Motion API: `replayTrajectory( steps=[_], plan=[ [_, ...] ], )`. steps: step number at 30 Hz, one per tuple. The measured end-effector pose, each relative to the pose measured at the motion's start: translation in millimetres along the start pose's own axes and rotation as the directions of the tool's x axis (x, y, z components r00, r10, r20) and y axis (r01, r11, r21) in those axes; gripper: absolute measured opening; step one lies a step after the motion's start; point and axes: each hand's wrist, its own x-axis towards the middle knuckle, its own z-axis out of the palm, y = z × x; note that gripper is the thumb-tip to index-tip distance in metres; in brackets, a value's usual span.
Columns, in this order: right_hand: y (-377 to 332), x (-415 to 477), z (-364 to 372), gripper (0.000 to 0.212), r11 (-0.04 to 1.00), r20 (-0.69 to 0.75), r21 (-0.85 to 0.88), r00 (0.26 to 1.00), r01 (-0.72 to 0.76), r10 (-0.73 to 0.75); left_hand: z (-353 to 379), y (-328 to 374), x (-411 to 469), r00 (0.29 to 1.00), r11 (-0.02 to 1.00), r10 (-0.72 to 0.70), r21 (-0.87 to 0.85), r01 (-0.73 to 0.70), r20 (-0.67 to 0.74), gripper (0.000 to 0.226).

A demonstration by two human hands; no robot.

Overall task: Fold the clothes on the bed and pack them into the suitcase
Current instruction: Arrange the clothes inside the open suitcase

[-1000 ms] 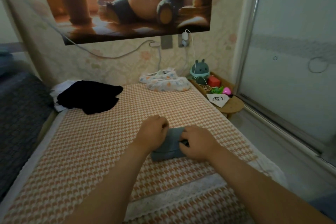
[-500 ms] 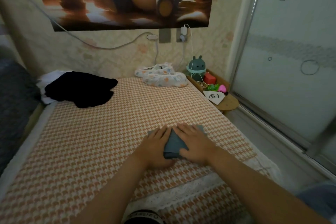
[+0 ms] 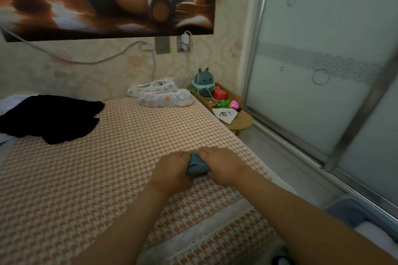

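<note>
Head view. Half a second ago both hands were laid flat on the grey-blue cloth (image 3: 197, 164), pressing it to the bed (image 3: 86, 178). Now the fingers are curled in and the cloth is gripped from both sides: left hand (image 3: 172, 168) on its left edge, right hand (image 3: 221, 164) on its right edge. The bundle is squeezed narrower between them and looks bunched up, less flat than before.

Judged meaning: the fold on this piece is finished or nearly so, and a lift toward the suitcase is likely being set up. A grey-blue box edge (image 3: 349, 211) is seen at the near right off the bed; it is probably the suitcase, not certain.

Cloth position: on the bed, right of centre, near side, still touching the cover.

Orientation: only a strip is shown between the hands. That strip's long axis runs near to far, tilted slightly to the left at the far end. The true outline is hidden by the hands, so the full long axis cannot be told.

Still unfolded: black garment (image 3: 53, 118) at far left, patterned cloth (image 3: 161, 94) at the far edge.
</note>
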Motion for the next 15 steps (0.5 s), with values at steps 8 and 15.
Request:
replayTrajectory(
  steps=[8, 15],
  plan=[
    [120.8, -89.2, 8.8, 0.061, 0.856, -0.142, 0.41, 0.905, -0.315, 0.401, 13.7, 143.0, 111.0, 0.959, 0.948, 0.284, -0.141, -0.284, -0.021, 0.04],
    [216.9, -215.3, 47.6, 0.037, 0.677, -0.117, 0.525, 0.744, -0.516, 0.657, 80.8, 272.4, 178.2, 0.81, 0.801, 0.554, -0.385, -0.457, 0.191, 0.038]
  ],
)
